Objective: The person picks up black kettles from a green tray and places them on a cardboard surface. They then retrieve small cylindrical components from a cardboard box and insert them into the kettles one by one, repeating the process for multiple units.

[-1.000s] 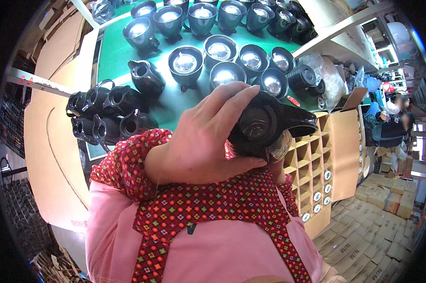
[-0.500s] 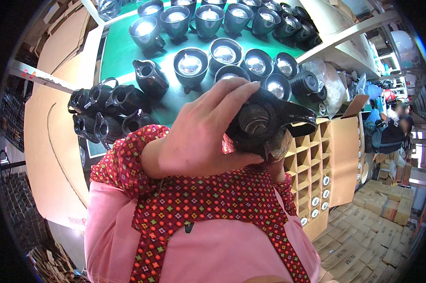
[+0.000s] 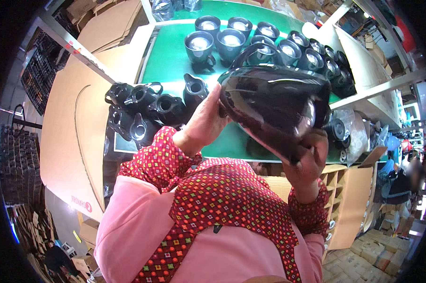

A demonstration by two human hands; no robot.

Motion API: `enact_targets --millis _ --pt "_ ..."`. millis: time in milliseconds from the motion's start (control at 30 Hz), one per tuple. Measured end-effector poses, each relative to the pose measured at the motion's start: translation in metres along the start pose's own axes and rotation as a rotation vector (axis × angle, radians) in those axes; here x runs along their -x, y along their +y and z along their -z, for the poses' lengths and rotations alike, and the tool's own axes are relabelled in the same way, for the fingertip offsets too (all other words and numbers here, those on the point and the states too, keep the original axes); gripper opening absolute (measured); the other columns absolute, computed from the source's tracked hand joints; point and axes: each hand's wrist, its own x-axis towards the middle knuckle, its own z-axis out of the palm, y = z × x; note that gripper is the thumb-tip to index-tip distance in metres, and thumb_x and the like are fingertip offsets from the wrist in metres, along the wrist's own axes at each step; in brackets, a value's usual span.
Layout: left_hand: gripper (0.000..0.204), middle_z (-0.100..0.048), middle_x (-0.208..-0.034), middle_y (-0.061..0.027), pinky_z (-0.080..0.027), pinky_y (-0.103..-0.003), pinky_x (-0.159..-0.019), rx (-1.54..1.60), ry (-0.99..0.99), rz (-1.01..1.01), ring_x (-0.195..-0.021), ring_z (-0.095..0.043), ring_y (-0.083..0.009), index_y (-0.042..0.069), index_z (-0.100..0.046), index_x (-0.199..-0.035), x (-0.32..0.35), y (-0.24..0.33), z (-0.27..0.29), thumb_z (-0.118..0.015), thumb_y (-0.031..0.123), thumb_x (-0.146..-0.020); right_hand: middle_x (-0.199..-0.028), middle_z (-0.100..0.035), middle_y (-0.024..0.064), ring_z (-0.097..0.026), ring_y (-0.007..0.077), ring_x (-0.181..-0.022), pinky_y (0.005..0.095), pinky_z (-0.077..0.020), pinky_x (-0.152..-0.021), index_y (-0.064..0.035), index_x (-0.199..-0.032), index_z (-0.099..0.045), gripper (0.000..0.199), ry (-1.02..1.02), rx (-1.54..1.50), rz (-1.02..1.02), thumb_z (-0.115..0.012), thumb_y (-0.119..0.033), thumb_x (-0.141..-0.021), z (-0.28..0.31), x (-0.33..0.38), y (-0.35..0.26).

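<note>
A large glossy black jug point(image 3: 274, 101) lies tilted on its side in front of my chest, over the green table. My left hand point(image 3: 206, 120) supports its left end, with the thumb along the edge and the other fingers partly hidden behind it. My right hand point(image 3: 309, 158) grips its lower right end with curled fingers. A looped black handle rises behind the jug's upper edge. Just beyond my left hand stands a smaller-looking black jug point(image 3: 194, 87) with an open, spouted top. Several more black spouted jugs point(image 3: 166, 106) are grouped to its left.
Several black cup-shaped vessels point(image 3: 199, 45) with shiny silvery insides stand on the green table point(image 3: 170, 45). A divided cardboard box point(image 3: 349, 203) stands low on the right. Clear plastic bags point(image 3: 356, 129) lie at the table's right end. A white metal frame bar point(image 3: 76, 49) crosses at the left.
The jug has been turned from its open end toward me onto its side, and raised. My right hand has come into view on it. The whole view has shifted, moving the table rightward.
</note>
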Motion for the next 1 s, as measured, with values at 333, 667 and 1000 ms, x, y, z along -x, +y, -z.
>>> enact_targets --millis 333,667,1000 --pt "0.059 -0.060 -0.142 -0.0119 -0.056 -0.043 -0.100 -0.516 0.180 -0.113 -0.127 -0.063 -0.0241 0.007 -0.047 -0.150 0.021 0.116 -0.025 -0.069 0.025 -0.099 -0.099 -0.059 0.0059 -0.061 0.0286 -0.103 0.0442 -0.0553 -0.091 -0.0064 -0.087 -0.073 0.016 -0.095 -0.161 0.182 -0.078 -0.004 -0.072 -0.131 -0.110 0.022" --pt "0.075 -0.055 -0.151 -0.0137 -0.068 -0.045 -0.090 -0.650 0.489 -0.256 -0.125 -0.067 -0.0333 0.012 -0.038 -0.159 -0.065 0.244 0.102 -0.039 -0.007 -0.087 -0.130 -0.061 0.0115 -0.058 0.0368 -0.127 0.0552 -0.0476 -0.110 -0.0132 -0.114 -0.073 0.047 -0.241 -0.312 0.097 -0.088 -0.008 -0.071 -0.152 -0.137 0.011" --pt "0.018 -0.074 -0.108 -0.0162 -0.062 -0.056 -0.096 -2.346 0.334 0.049 -0.091 -0.074 -0.0303 -0.003 -0.069 -0.101 -0.223 0.320 0.318 -0.073 0.013 -0.097 -0.111 -0.067 0.0130 -0.065 0.0345 -0.108 0.0428 -0.0538 -0.092 -0.0038 -0.098 -0.074 0.022 -0.340 -0.053 -0.576 -0.081 0.002 -0.078 -0.044 0.001 0.043"
